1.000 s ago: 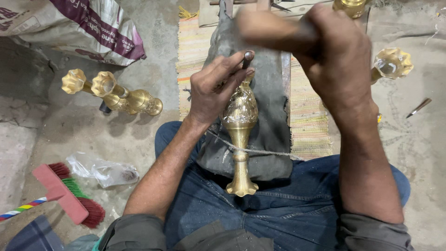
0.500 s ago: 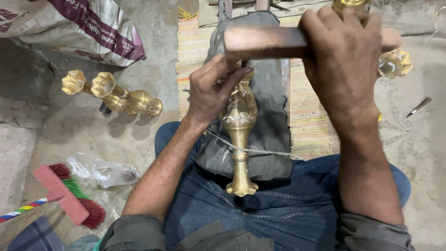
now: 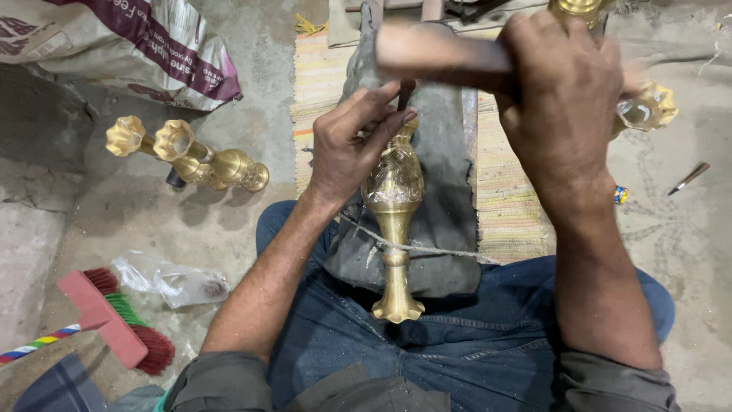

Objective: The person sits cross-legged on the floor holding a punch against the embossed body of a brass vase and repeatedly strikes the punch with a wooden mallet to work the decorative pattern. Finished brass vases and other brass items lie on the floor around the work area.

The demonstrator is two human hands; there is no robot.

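Observation:
A brass vase-shaped piece (image 3: 395, 221) lies on a dark grey pad (image 3: 446, 198) across my lap, tied down by a thin cord (image 3: 427, 249). My left hand (image 3: 352, 141) pinches a small dark chisel (image 3: 402, 95) against the top of the brass piece. My right hand (image 3: 560, 99) grips a wooden mallet (image 3: 438, 47) held sideways above the chisel, its head blurred.
Two more brass pieces (image 3: 187, 156) lie on the concrete floor at left, another brass piece (image 3: 648, 107) at right. A striped woven mat (image 3: 503, 191) lies under the pad. A red brush (image 3: 114, 320), a crumpled plastic bag (image 3: 171, 281), a sack (image 3: 130, 46) and a small metal tool (image 3: 688, 178) are around.
The mallet in my right hand has shifted slightly between frames, swinging over the chisel. My left hand and the brass piece stay in place.

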